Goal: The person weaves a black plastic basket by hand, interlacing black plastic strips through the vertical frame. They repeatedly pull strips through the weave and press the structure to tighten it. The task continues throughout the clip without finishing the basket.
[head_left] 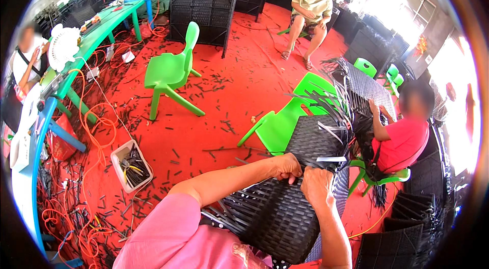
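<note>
Black woven plastic-rattan panel, laid across the lap, was gripped at its upper edge by the left hand and the right hand, both closed on loose strips.

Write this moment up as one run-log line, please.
left hand: gripping woven black panel edge | right hand: gripping same edge | loose strips: sticking up

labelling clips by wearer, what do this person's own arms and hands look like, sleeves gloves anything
Both forearms come in bare from the lower edge. The left arm wears a short pink sleeve that ends above the elbow. The left hand and right hand are bare, with no gloves. No watch, ring or bracelet can be made out. The right arm's sleeve is out of view.
</note>
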